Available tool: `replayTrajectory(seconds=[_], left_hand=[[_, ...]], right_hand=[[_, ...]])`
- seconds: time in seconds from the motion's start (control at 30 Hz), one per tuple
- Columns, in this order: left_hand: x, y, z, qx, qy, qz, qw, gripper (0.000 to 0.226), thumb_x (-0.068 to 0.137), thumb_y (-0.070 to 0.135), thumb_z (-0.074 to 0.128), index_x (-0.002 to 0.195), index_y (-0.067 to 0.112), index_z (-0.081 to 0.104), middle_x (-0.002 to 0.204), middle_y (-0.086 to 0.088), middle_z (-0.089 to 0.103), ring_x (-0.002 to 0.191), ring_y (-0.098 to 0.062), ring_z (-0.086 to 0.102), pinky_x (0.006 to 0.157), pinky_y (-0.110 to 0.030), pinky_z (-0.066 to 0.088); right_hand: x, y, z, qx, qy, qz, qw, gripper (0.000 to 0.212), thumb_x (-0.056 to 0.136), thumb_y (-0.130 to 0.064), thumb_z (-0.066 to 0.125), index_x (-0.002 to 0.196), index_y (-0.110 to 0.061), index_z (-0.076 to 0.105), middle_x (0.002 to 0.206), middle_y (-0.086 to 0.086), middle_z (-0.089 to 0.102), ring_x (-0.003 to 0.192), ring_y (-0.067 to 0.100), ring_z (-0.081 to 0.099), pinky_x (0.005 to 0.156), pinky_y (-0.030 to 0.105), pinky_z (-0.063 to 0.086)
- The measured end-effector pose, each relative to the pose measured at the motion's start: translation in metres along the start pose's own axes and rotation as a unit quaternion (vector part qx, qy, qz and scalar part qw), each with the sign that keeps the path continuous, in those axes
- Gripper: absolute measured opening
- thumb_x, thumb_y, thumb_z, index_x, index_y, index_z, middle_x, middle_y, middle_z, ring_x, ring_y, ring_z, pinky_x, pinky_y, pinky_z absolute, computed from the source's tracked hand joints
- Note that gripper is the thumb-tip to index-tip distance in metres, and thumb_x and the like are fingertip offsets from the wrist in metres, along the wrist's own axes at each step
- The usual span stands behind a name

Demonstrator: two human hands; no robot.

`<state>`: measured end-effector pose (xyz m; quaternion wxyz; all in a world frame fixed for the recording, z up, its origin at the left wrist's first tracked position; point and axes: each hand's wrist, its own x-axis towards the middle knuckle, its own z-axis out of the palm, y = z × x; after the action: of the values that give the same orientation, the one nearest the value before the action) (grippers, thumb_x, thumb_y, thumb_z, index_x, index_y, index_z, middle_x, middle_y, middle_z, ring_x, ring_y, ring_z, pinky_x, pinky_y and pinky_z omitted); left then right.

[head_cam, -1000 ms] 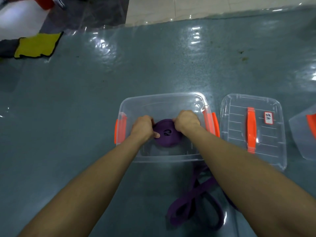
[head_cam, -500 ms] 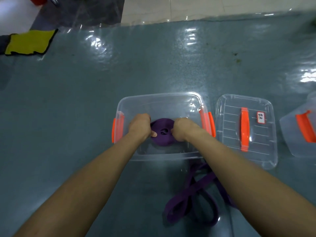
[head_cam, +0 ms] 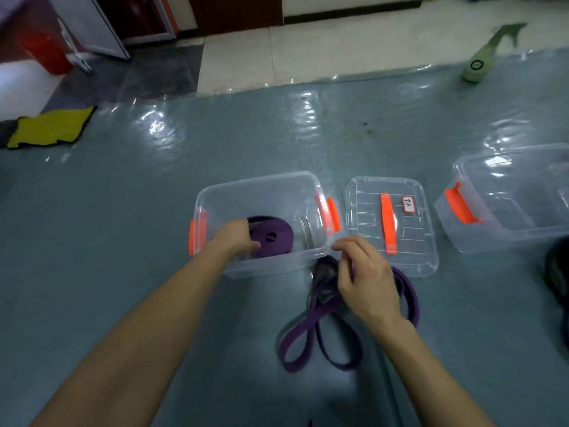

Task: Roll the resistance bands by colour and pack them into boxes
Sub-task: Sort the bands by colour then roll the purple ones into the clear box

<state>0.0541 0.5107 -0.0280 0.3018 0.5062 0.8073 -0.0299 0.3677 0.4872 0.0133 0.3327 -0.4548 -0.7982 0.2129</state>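
Observation:
A clear plastic box (head_cam: 261,186) with orange latches sits on the grey mat in front of me. A rolled purple band (head_cam: 274,237) lies inside it. My left hand (head_cam: 235,237) reaches into the box and rests on the roll's left side. My right hand (head_cam: 365,280) is outside the box, just in front of its right corner, with fingers apart over a loose purple band (head_cam: 311,337) that lies looped on the mat. Whether it touches that band is unclear.
The box's clear lid (head_cam: 409,229) with an orange handle lies to the right. A second clear box (head_cam: 511,204) stands at far right. A green band roll (head_cam: 475,67) lies far right, a yellow cloth (head_cam: 49,129) far left, something dark (head_cam: 555,272) at the right edge.
My right hand has let go of the purple roll and moved out of the box, down over the loose band. The left hand stays on the roll. The view has tilted up.

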Motion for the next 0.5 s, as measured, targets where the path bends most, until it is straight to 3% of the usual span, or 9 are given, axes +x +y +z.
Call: replayTrajectory(seconds=[0.1, 0.2, 0.3, 0.37, 0.43, 0.5], left_hand=[[-0.016, 0.002, -0.002, 0.010, 0.030, 0.013, 0.999, 0.045, 0.088, 0.023, 0.084, 0.131, 0.014, 0.073, 0.121, -0.005, 0.077, 0.104, -0.028, 0.072, 0.090, -0.040, 0.060], [-0.025, 0.012, -0.008, 0.068, 0.031, 0.081, 0.994, 0.044, 0.087, 0.020, 0.088, 0.129, 0.018, 0.074, 0.124, -0.003, 0.075, 0.112, -0.026, 0.070, 0.100, -0.042, 0.058], [-0.022, 0.024, -0.012, 0.188, 0.020, 0.187, 0.964, 0.048, 0.095, 0.017, 0.075, 0.141, 0.028, 0.068, 0.137, -0.001, 0.068, 0.126, -0.028, 0.065, 0.103, -0.044, 0.056], [-0.011, 0.031, -0.007, 0.266, 0.039, 0.248, 0.931, 0.053, 0.103, 0.020, 0.063, 0.155, 0.032, 0.055, 0.149, -0.003, 0.057, 0.136, -0.030, 0.057, 0.108, -0.043, 0.052], [-0.002, 0.035, -0.001, 0.317, 0.046, 0.283, 0.904, 0.059, 0.109, 0.023, 0.055, 0.165, 0.036, 0.040, 0.163, -0.006, 0.045, 0.147, -0.030, 0.048, 0.118, -0.043, 0.043], [0.011, 0.039, 0.005, 0.345, 0.041, 0.307, 0.886, 0.064, 0.111, 0.025, 0.051, 0.170, 0.040, 0.029, 0.172, -0.006, 0.035, 0.155, -0.029, 0.040, 0.124, -0.043, 0.036]], right_hand=[[-0.017, 0.010, -0.001, -0.024, -0.009, 0.023, 0.999, 0.022, 0.093, 0.003, 0.065, 0.106, -0.011, 0.074, 0.103, 0.001, 0.069, 0.089, 0.022, 0.067, 0.083, 0.030, 0.053], [-0.036, 0.017, 0.004, -0.075, -0.080, 0.063, 0.992, 0.013, 0.098, -0.019, 0.068, 0.110, -0.015, 0.072, 0.105, 0.002, 0.067, 0.097, 0.028, 0.068, 0.084, 0.039, 0.055], [-0.056, 0.026, 0.018, -0.136, -0.226, 0.084, 0.961, 0.065, 0.094, -0.061, 0.067, 0.146, -0.024, 0.059, 0.145, 0.002, 0.060, 0.139, 0.028, 0.053, 0.114, 0.045, 0.046], [-0.065, 0.034, 0.029, -0.171, -0.302, 0.089, 0.934, 0.102, 0.085, -0.083, 0.060, 0.167, -0.029, 0.033, 0.174, 0.001, 0.031, 0.163, 0.024, 0.022, 0.130, 0.052, 0.027], [-0.068, 0.038, 0.038, -0.171, -0.323, 0.093, 0.926, 0.120, 0.078, -0.091, 0.058, 0.172, -0.031, 0.014, 0.181, -0.003, 0.008, 0.168, 0.020, -0.001, 0.133, 0.057, 0.016], [-0.068, 0.042, 0.044, -0.168, -0.322, 0.104, 0.926, 0.125, 0.075, -0.091, 0.061, 0.173, -0.032, 0.009, 0.182, -0.003, 0.002, 0.168, 0.020, -0.007, 0.133, 0.058, 0.015]])
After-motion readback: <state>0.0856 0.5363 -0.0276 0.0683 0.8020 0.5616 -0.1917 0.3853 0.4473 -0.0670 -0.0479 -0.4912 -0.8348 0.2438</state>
